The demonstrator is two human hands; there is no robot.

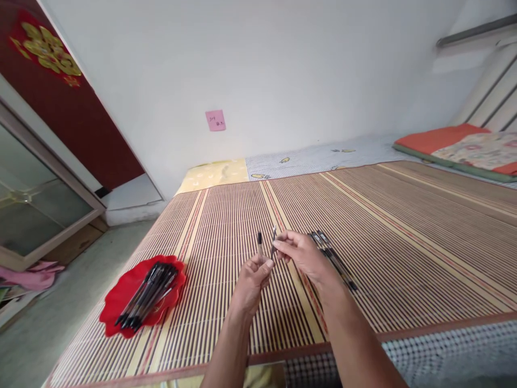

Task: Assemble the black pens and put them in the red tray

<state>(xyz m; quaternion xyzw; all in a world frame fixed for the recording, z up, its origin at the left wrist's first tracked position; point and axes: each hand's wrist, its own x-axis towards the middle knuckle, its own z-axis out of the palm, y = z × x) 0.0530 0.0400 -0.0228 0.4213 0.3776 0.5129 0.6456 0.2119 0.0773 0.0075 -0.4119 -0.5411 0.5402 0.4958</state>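
Observation:
My left hand (253,277) pinches a pen barrel (260,245) that stands nearly upright, its black end up. My right hand (299,252) is close beside it, thumb and fingers closed on a thin dark stick (273,240) that looks like a pen refill. The lower end of this stick reaches the left fingertips; whether they also grip it I cannot tell. Right of my hands a few black pens (333,260) lie side by side on the striped mat (226,215). To the left, a red scalloped plate (115,293) holds a pile of several black pens (151,293).
The mat covers a bed against a white wall (283,70) bearing a pink note (215,120). Folded orange and floral bedding (444,141) lies at the far right. The bed's left edge drops to a grey floor (76,291), with a glass-paned door (32,188) beyond.

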